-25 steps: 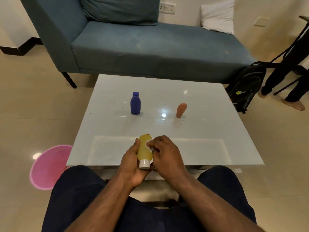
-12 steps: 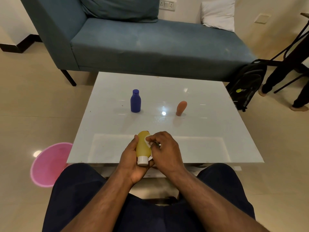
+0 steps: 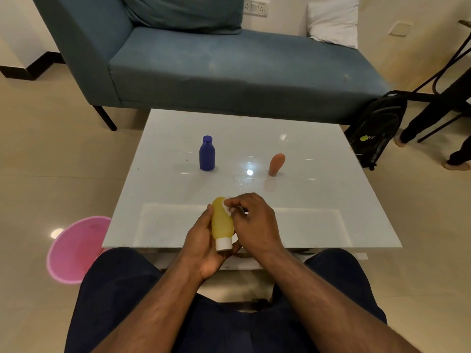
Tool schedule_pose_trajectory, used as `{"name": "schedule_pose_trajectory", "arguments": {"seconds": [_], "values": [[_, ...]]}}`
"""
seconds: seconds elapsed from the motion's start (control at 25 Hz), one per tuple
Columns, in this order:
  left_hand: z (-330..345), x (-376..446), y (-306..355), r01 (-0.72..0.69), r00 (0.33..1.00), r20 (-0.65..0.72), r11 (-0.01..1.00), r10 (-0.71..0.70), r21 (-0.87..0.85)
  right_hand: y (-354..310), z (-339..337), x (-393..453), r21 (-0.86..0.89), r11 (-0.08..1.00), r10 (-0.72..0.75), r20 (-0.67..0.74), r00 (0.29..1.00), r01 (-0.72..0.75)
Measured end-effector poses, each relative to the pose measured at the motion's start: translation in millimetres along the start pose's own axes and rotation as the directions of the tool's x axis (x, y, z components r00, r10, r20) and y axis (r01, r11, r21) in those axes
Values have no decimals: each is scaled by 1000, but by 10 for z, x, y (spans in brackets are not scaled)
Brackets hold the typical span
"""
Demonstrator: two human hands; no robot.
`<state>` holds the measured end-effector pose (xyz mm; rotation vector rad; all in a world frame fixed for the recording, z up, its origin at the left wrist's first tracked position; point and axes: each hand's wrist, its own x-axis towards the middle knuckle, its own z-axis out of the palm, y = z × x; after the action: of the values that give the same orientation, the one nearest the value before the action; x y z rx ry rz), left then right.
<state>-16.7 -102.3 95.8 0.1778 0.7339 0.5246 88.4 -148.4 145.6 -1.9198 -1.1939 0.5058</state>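
Note:
A yellow bottle (image 3: 221, 222) with a white cap pointing toward me is held over the near edge of the white glass table (image 3: 318, 200). My left hand (image 3: 204, 247) grips it from below and the left. My right hand (image 3: 254, 222) pinches a small white piece (image 3: 226, 208), perhaps a wipe or sticker, against the bottle's upper side. A blue bottle (image 3: 207, 153) stands upright at mid-table on the left. An orange bottle (image 3: 276, 164) stands cap-down to its right.
A blue-grey sofa (image 3: 229, 67) runs along the table's far side. A pink basin (image 3: 76, 248) sits on the floor at my left. A black backpack (image 3: 374, 131) leans at the far right, beside a person's legs (image 3: 438, 115) and a black metal frame.
My right hand's fingers have shifted a little along the yellow bottle with the white piece. The person's legs at the right moved slightly. The bottles on the table stayed put.

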Motion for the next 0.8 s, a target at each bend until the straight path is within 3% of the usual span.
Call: {"name": "schedule_pose_trajectory", "arguments": {"seconds": [0.28, 0.56, 0.8], "values": [[-47, 53, -35, -180, 983, -26, 983, 181, 29, 4, 99, -348, -11, 998, -65, 53, 996, 66], [1, -31, -61, -12, 1000, -11, 983, 14, 183, -24, 59, 24, -77, 991, -109, 14, 994, 110], [-40, -20, -24, -28, 999, 33, 1000, 28, 13, -74, 157, -422, -218, 937, -258, 91, 962, 272]]}}
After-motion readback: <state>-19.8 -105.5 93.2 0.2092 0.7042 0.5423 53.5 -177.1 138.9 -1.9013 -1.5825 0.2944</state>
